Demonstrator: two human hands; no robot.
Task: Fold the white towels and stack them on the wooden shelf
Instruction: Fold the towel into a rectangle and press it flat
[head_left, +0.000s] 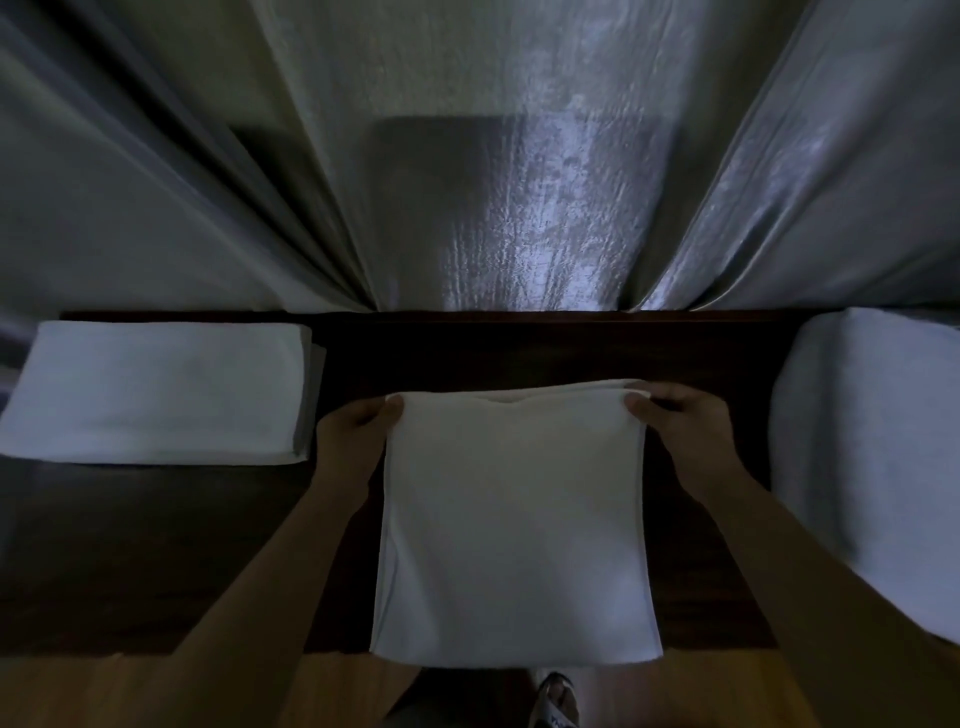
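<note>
Towel on shelf, long axis near-to-far, both hands at its far corners.

The wooden shelf (519, 353) ran left to right below grey curtains (519, 182). A folded stack of towels (156, 392) lay at its left end, well apart from the work; an unfolded white heap (872, 457) sat at the right end, nearer the right arm. The working towel (514, 519) lay flat in the middle, its long axis running near to far and its near edge overhanging the shelf front. The left hand (358, 431) pinched the far left corner and the right hand (680, 421) pinched the far right corner, thumbs on top; several layers showed at that far edge. Judgement: both hands were equally placed, so the next fold would likely bring the far edge toward the near one, halving the long axis.
</note>
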